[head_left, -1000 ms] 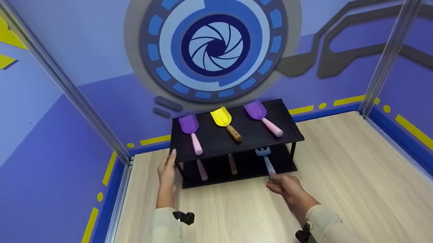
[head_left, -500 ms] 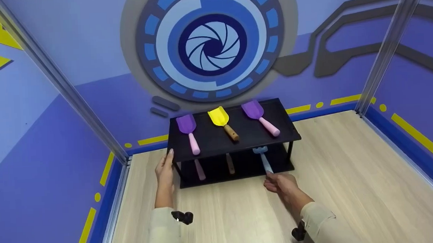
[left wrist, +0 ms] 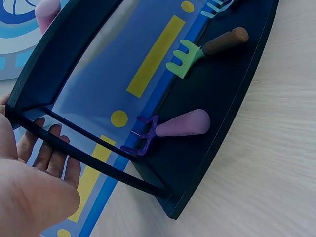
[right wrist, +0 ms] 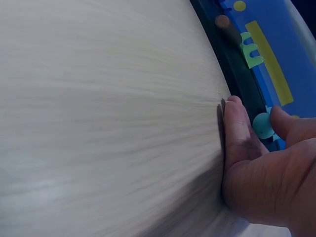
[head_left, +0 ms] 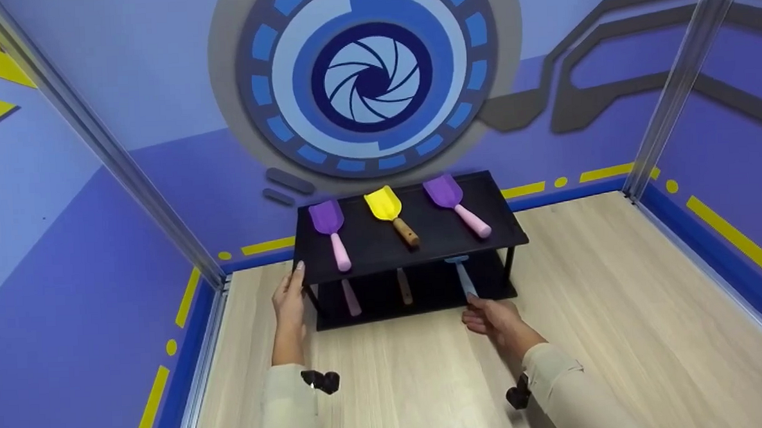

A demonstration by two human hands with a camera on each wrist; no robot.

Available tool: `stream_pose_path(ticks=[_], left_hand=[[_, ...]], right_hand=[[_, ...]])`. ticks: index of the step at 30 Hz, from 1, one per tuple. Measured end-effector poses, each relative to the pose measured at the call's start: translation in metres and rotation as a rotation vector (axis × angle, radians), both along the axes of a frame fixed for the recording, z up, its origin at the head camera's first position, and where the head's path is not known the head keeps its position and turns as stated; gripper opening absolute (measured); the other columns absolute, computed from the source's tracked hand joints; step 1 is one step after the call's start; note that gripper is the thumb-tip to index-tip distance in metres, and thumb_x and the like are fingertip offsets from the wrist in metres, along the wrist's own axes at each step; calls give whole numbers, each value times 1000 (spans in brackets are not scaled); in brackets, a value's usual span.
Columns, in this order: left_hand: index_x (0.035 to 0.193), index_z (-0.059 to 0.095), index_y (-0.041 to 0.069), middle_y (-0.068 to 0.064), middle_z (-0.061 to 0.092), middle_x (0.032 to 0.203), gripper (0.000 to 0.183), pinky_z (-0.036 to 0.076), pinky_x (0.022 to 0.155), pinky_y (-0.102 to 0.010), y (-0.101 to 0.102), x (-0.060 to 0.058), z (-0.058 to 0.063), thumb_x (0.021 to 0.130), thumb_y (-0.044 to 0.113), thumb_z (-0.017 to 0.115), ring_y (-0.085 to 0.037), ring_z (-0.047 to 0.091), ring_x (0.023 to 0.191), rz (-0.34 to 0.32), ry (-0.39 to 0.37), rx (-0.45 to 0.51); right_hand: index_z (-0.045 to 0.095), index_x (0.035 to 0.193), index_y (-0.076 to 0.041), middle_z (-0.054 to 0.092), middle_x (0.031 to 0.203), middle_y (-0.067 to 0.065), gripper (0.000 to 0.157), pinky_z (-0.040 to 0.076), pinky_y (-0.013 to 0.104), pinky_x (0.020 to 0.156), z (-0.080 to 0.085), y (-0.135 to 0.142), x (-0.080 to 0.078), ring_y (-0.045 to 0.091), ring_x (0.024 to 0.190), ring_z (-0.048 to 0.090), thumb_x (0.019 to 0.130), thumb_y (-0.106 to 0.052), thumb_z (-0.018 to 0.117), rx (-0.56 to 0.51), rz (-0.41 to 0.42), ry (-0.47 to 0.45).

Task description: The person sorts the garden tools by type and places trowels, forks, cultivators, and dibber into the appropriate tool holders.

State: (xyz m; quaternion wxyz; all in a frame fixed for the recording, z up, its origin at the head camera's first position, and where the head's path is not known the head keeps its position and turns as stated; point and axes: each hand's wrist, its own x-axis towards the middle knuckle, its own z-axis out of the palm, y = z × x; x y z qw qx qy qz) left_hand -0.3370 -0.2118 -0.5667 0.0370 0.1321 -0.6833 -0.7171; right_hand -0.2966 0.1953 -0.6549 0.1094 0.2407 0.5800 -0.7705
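Observation:
My right hand [head_left: 500, 323] pinches the handle end of a light-blue hand rake [head_left: 465, 278] on the lower tier of a black two-tier rack [head_left: 382, 247]. The rake's head is mostly hidden under the top tier in the head view. In the right wrist view, the round handle end [right wrist: 263, 126] sits between thumb and fingers. My left hand [head_left: 288, 303] grips the rack's left end, its thumb at the top edge. On the lower tier also lie a purple rake with a pink handle [left wrist: 183, 123] and a green rake with a brown handle [left wrist: 226, 41].
Across the top tier lie a purple scoop with a pink handle [head_left: 328, 219], a yellow scoop with a wooden handle [head_left: 384, 204] and another purple scoop [head_left: 444, 192]. The rack stands on a pale wooden table [head_left: 388, 381], near the patterned back wall [head_left: 180, 190].
My right hand has moved forward, sliding the light-blue rake deeper onto the lower tier, so less of its head shows. The left hand stays at the rack's end; the view shifts slightly.

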Motion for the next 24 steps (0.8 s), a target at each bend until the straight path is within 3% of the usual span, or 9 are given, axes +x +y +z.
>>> stream_pose_path(ticks=[8, 14, 24], left_hand=[[161, 47, 12, -12, 35, 174, 75, 26, 137, -50, 1, 0, 1, 104, 59, 62, -34, 30, 164, 7, 25, 11], [158, 51, 9, -11, 36, 174, 71, 24, 138, -50, 1, 0, 1, 105, 56, 61, -33, 29, 165, 13, 29, 14], [157, 52, 11, -12, 38, 173, 69, 27, 137, -49, 0, -3, -2, 106, 56, 61, -33, 32, 164, 18, 21, 9]], right_hand=[[63, 129, 17, 82, 97, 21, 53, 69, 37, 76, 2, -3, -2, 23, 81, 82, 101, -26, 75, 27, -24, -23], [63, 126, 17, 82, 93, 19, 55, 69, 36, 72, 4, -5, -5, 22, 78, 82, 101, -31, 76, 51, -9, -33], [65, 98, 6, 73, 72, 8, 49, 66, 33, 59, 4, -8, -8, 13, 59, 69, 98, -41, 78, 80, -30, -50]])
